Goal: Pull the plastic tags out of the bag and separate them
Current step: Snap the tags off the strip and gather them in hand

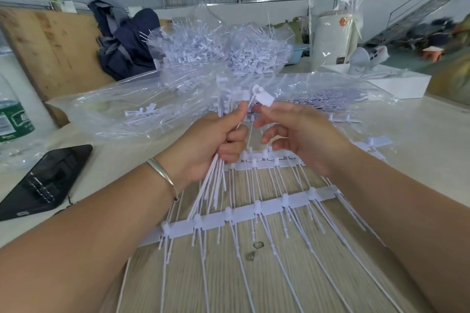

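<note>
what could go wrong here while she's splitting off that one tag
The left hand grips a whole bundle of tags while the right hand pinches a single tag; a hard pull could drag neighbours loose or snap its thin stem. The bundle's tails hang over the joined strips on the table and could tangle with them. The phone lies close to the left forearm and could get nudged.

The green bottle label (14, 119) carries print too blurred to read

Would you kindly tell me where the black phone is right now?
The black phone lies on the table at the left of the head view, beside the left forearm, below the green-labelled bottle.
</note>
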Demonstrator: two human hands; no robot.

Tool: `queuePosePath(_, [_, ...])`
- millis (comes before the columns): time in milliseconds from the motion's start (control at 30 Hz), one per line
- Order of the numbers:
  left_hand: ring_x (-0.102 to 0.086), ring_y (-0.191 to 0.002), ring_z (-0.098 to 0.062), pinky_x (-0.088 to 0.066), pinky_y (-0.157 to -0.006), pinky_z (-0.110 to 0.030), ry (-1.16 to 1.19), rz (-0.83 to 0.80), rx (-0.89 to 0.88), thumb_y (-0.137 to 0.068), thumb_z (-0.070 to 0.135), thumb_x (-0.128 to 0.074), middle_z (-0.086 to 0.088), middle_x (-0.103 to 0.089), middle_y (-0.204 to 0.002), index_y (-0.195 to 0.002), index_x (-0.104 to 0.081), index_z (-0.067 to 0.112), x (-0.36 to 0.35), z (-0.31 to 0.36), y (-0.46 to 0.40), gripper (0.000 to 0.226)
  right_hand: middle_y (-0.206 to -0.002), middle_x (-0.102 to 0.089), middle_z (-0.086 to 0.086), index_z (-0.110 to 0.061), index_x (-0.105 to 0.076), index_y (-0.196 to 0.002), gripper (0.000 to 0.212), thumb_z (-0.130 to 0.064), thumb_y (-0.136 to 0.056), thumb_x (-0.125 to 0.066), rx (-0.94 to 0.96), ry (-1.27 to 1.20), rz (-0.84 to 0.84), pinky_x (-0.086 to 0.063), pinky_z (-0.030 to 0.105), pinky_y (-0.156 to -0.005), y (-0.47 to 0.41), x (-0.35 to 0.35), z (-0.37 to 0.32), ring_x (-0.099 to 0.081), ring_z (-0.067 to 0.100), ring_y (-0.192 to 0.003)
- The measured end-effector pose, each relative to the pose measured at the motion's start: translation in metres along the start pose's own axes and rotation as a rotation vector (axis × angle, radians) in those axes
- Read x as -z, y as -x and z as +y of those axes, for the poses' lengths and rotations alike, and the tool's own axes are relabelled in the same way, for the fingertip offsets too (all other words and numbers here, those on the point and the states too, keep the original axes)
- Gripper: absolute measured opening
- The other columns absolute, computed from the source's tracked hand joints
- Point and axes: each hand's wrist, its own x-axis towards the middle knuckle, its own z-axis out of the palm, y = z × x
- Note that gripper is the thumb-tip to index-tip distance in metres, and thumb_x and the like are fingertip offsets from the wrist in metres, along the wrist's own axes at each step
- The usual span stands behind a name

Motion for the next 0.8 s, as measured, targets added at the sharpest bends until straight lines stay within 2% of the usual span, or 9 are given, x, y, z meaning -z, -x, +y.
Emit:
queuePosePath(133, [-0.022,-0.031,-0.003,-0.022,-0.031,-0.015,0.095,0.028,-0.030,-0.087,0.043,-0.055,0.008,-0.025,-0.047,-0.083,-0.052,0.015,0.003,0.004,0.000,0.028,-0.103,-0.070,0.012,-0.010,-0.049,-0.131,0.048,-0.019,-0.086,-0.066,-0.025,0.204,-0.182,-0.057,0.034,-0.072,0.005,-0.015,0.004,-0.069,0.025,-0.084])
queuePosePath(200, [-0.022,-0.032,-0.003,-0.023,-0.032,-0.016,0.105,0.063,-0.091,-0.092,0.044,-0.052,0.008,-0.026,-0.048,-0.074,-0.048,0.017,0.003,0.004,-0.001,0.033,-0.110,-0.069,0.013,-0.011,-0.039,-0.139,0.067,-0.022,-0.081,-0.069,-0.081,0.164,-0.294,-0.057,0.038,-0.079,0.006,-0.023,0.008,-0.069,0.026,-0.095])
queuePosePath(300, [-0.025,-0.038,-0.005,-0.026,-0.035,-0.016,0.246,0.167,-0.209,-0.096,0.045,-0.051,0.007,-0.030,-0.052,-0.063,-0.037,0.021,0.003,0.009,-0.002,0.043,-0.106,-0.069,0.008,-0.012,-0.027,-0.147,0.090,-0.025,-0.071,-0.074,-0.185,0.126,-0.396,-0.054,0.037,-0.088,0.008,-0.029,0.012,-0.067,0.019,-0.100])
queuePosePath(400, [-0.041,-0.046,-0.009,-0.035,-0.043,-0.018,0.335,0.311,-0.301,-0.097,0.045,-0.049,0.003,-0.048,-0.057,-0.058,-0.047,0.020,0.004,0.014,-0.003,0.047,-0.108,-0.070,0.008,-0.009,-0.035,-0.143,0.066,-0.015,-0.085,-0.066,-0.191,0.162,-0.481,-0.052,0.031,-0.091,0.010,-0.033,0.015,-0.067,0.018,-0.103])
queuePosePath(500, [-0.056,-0.059,-0.012,-0.043,-0.049,-0.020,0.248,0.425,-0.340,-0.099,0.044,-0.046,-0.001,-0.065,-0.068,-0.061,-0.060,0.019,0.001,0.010,-0.003,0.048,-0.116,-0.068,0.011,-0.007,-0.053,-0.130,0.039,-0.014,-0.092,-0.060,-0.125,0.279,-0.578,-0.042,0.037,-0.104,0.015,-0.037,0.014,-0.063,0.020,-0.113])
queuePosePath(600, [-0.061,-0.066,-0.010,-0.045,-0.064,-0.026,-0.044,0.492,-0.354,-0.100,0.046,-0.041,0.002,-0.070,-0.073,-0.075,-0.067,0.013,-0.004,0.003,-0.004,0.049,-0.100,-0.066,0.015,-0.001,-0.061,-0.115,0.024,-0.012,-0.094,-0.057,-0.094,0.267,-0.535,-0.040,0.038,-0.088,0.016,-0.041,0.017,-0.061,0.024,-0.093])
queuePosePath(667, [-0.062,-0.067,-0.008,-0.045,-0.069,-0.027,-0.171,0.484,-0.380,-0.101,0.045,-0.041,0.005,-0.070,-0.075,-0.091,-0.065,0.007,-0.006,0.001,-0.004,0.046,-0.086,-0.060,0.014,-0.006,-0.064,-0.096,0.011,-0.014,-0.095,-0.056,-0.081,0.251,-0.485,-0.036,0.040,-0.080,0.015,-0.042,0.019,-0.053,0.025,-0.083])
queuePosePath(700, [-0.063,-0.067,-0.006,-0.046,-0.067,-0.025,-0.184,0.472,-0.388,-0.101,0.043,-0.041,0.006,-0.070,-0.076,-0.099,-0.063,0.003,-0.007,0.000,-0.005,0.046,-0.083,-0.058,0.013,-0.007,-0.063,-0.091,0.012,-0.016,-0.095,-0.056,-0.082,0.243,-0.479,-0.035,0.040,-0.079,0.015,-0.041,0.020,-0.052,0.025,-0.081])
queuePosePath(800, [-0.062,-0.065,-0.004,-0.047,-0.058,-0.017,-0.206,0.477,-0.400,-0.101,0.043,-0.041,0.005,-0.070,-0.079,-0.113,-0.058,-0.005,-0.008,-0.002,-0.003,0.052,-0.081,-0.059,0.011,-0.005,-0.062,-0.097,0.021,-0.025,-0.090,-0.063,-0.086,0.248,-0.532,-0.041,0.035,-0.078,0.015,-0.038,0.018,-0.057,0.021,-0.077])
